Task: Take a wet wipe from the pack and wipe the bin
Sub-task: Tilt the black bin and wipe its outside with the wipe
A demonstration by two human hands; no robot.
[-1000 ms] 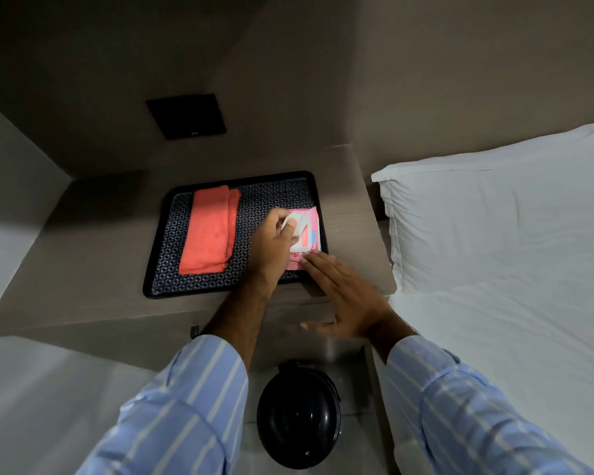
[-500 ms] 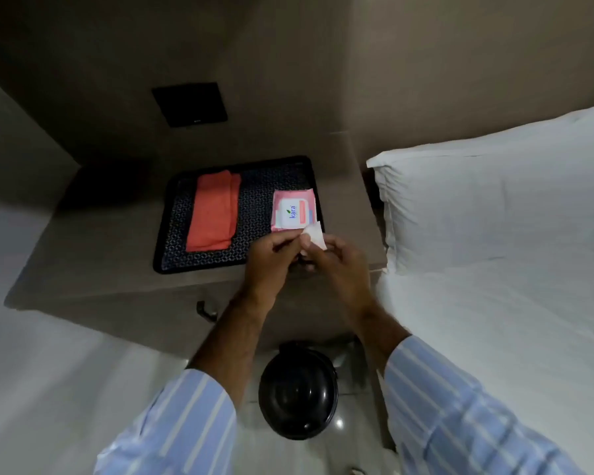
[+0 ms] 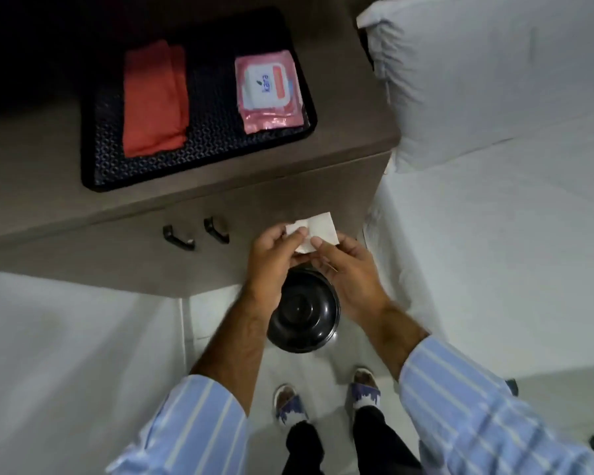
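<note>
A folded white wet wipe (image 3: 318,228) is pinched between my left hand (image 3: 275,255) and my right hand (image 3: 347,265), in front of the cabinet's face. Directly below my hands, a round black bin (image 3: 304,317) with a domed lid stands on the pale floor; my hands hide its far rim. The pink wipe pack (image 3: 270,90), its white flap shut, lies on the right side of a black patterned tray (image 3: 203,142) on the cabinet top.
A folded orange cloth (image 3: 153,101) lies on the tray's left half. The brown cabinet (image 3: 117,248) has two dark handles (image 3: 196,233). A white bed with a pillow (image 3: 494,70) fills the right. My feet in slippers (image 3: 326,395) stand behind the bin.
My hands left the pack, drew a wipe out and moved it down toward me, above the bin. The view tilted down, bringing the floor and my feet into sight.
</note>
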